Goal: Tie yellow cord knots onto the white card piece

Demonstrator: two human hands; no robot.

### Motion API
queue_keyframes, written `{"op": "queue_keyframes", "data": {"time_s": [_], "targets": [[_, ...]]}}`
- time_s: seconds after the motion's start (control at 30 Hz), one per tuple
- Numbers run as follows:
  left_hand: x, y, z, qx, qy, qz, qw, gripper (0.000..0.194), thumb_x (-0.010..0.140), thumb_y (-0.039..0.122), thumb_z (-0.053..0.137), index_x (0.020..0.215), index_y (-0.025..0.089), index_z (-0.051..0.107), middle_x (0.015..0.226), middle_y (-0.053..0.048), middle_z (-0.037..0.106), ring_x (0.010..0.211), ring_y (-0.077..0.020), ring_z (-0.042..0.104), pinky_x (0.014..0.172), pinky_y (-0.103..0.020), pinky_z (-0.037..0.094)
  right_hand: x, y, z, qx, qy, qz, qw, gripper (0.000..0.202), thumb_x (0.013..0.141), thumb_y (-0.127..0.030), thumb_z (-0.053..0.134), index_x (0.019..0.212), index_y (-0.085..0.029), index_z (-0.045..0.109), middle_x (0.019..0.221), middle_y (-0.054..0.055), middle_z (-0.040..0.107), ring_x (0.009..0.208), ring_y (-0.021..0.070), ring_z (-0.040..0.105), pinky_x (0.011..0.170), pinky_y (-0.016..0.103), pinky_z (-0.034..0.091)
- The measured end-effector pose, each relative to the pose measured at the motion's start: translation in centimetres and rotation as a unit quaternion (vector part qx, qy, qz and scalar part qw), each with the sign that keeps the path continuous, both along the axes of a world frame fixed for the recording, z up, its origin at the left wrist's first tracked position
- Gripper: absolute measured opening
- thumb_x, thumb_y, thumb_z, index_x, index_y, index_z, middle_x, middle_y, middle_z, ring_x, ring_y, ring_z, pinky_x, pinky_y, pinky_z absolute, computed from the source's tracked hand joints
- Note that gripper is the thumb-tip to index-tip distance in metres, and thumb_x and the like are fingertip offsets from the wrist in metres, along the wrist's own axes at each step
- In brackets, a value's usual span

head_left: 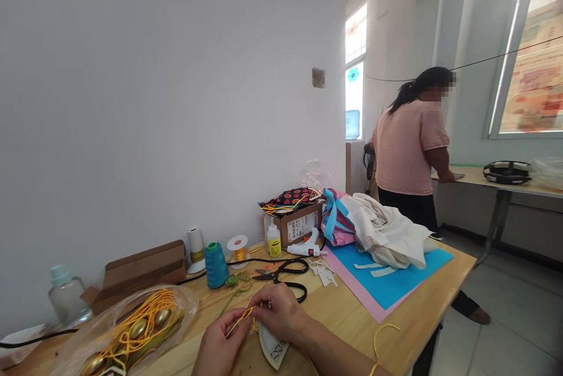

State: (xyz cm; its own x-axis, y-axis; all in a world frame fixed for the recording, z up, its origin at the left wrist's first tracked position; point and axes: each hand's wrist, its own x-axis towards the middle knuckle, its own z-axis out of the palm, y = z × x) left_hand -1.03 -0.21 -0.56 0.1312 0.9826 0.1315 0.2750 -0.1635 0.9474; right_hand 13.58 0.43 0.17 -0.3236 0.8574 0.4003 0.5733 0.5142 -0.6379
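Yellow cord (246,314) is looped beside the fan-shaped piece (271,345), seemingly untightened; left fingers (229,317) and right fingers (264,295) pinch it.

Observed white cloth (391,232) on a blue sheet (387,288), over a pink sheet (352,283). Recorded a person (407,150) at a far table (468,175) bearing a black ring (505,178).

The left hand (223,339) and right hand (282,312) pinch a thin yellow cord (241,321) above the pale wooden table (356,302), a cream, dark-edged, fan-shaped piece (269,342) just beneath the right. Beyond lie black loop-handled scissors (275,275), between a teal thread cone (216,266) and white strips (324,274).
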Motion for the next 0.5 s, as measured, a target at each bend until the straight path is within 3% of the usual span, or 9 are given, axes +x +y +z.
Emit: {"op": "queue_keyframes", "data": {"time_s": [0.2, 0.33, 0.5], "targets": [[0.0, 0.3, 0.5, -0.019, 0.005, 0.008, 1.000, 0.025, 0.054, 0.037, 0.059, 0.063, 0.015, 0.065, 0.066, -0.003, 0.067, 0.069, -0.0220, 0.058, 0.065, -0.027, 0.043, 0.1, 0.3, -0.2, 0.002, 0.003, -0.001, 1.000, 0.017, 0.070, -0.024, 0.050, 0.082, -0.023, 0.062, 0.075, -0.002, 0.063, 0.066, 0.0107, 0.054, 0.058, 0.017, 0.036], [-0.2, 1.1, 0.7, -0.047, 0.019, 0.020, 0.999, 0.026, 0.052, 0.039, 0.059, 0.058, 0.014, 0.064, 0.052, -0.001, 0.063, 0.056, -0.0194, 0.055, 0.054, -0.025, 0.041, 0.0, 0.5, -0.5, -0.004, 0.018, -0.005, 1.000, 0.017, 0.071, -0.027, 0.050, 0.081, -0.022, 0.062, 0.073, -0.001, 0.063, 0.063, 0.0108, 0.053, 0.056, 0.017, 0.036], [0.0, 1.6, 0.7, -0.065, -0.020, -0.008, 0.998, 0.023, 0.050, 0.037, 0.062, 0.054, 0.014, 0.062, 0.049, 0.002, 0.059, 0.051, -0.0141, 0.050, 0.051, -0.021, 0.037, 0.2, 0.6, -0.6, -0.022, 0.044, -0.008, 0.999, 0.020, 0.072, -0.027, 0.047, 0.083, -0.021, 0.063, 0.077, -0.001, 0.064, 0.066, 0.0120, 0.053, 0.058, 0.018, 0.036]]}}
